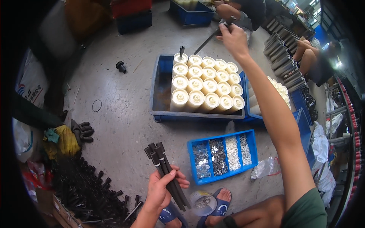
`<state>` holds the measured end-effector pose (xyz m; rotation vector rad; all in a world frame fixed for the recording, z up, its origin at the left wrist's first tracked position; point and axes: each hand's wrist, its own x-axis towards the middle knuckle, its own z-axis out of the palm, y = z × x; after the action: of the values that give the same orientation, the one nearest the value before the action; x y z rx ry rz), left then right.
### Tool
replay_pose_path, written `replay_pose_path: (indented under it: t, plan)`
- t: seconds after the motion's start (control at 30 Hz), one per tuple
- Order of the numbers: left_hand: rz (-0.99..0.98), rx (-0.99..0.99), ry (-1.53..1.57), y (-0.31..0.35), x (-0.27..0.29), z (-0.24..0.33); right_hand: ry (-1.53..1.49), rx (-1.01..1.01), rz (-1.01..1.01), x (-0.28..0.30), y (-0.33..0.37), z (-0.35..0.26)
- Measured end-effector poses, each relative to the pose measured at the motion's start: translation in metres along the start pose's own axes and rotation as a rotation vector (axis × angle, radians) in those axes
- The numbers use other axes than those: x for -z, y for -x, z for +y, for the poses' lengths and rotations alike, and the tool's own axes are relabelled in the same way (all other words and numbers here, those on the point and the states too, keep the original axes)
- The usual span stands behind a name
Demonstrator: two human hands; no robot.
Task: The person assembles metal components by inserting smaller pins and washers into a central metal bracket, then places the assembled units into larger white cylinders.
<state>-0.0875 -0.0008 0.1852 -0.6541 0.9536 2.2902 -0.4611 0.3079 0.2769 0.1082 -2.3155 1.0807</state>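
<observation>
My left hand (pixel 161 190) is closed round a bundle of several dark rods (pixel 166 169) with wider black ends pointing up. Far forward, my right hand (pixel 234 40) grips a single black rod (pixel 208 42). That rod slants down to the left, its lower tip close to a cream cylinder (pixel 195 60) in the back row; whether they touch I cannot tell. Rows of cream cylinders with round recessed tops stand in a blue crate (pixel 155 85). Another black rod (pixel 182 50) stands upright in the cylinder at the back left corner.
A blue divided tray (pixel 224 175) of small washers and nuts lies before me, beside a clear tub (pixel 192 198) of small metal parts. Black rods (pixel 83 182) are heaped at lower left, near a grey glove (pixel 84 132). A black fitting (pixel 121 67) lies on the floor. Other people sit at back right.
</observation>
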Motion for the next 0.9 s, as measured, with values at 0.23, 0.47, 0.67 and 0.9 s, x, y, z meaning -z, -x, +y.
replay_pose_path:
  t: [0.23, 0.47, 0.67, 0.9]
  plan:
    - [0.025, 0.028, 0.022, 0.002, 0.011, -0.002, 0.244, 0.053, -0.043, -0.012, -0.002, 0.02]
    - [0.033, 0.026, 0.032, -0.003, 0.012, -0.005, 0.239, 0.094, -0.054, -0.008, -0.002, 0.029]
    - [0.014, 0.048, 0.023, -0.004, 0.009, -0.009, 0.32, 0.257, -0.106, -0.016, -0.003, 0.026]
    - [-0.02, 0.062, -0.003, -0.002, 0.015, -0.014, 0.268, 0.305, -0.234, -0.008, -0.012, 0.026]
